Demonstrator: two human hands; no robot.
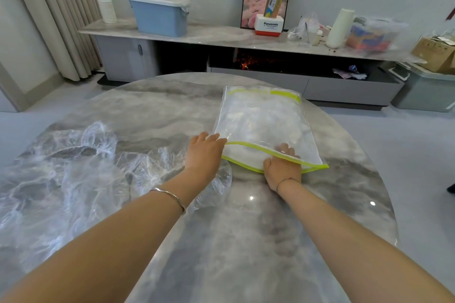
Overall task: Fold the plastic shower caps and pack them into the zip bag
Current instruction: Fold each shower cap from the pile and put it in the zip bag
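On the table (246,241), shower caps (73,167) are lying left of my flat left hand (204,152), flat right hand (282,170) resting inside the zip bag (266,120).

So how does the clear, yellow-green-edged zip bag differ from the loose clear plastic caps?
The clear zip bag with yellow-green edging is a stuffed rectangle; the loose clear plastic shower caps lie crumpled, spread out. The bag has coloured trim; the caps none. Both are transparent plastic.

one zip bag (264,118), two hands (205,152) (283,170)
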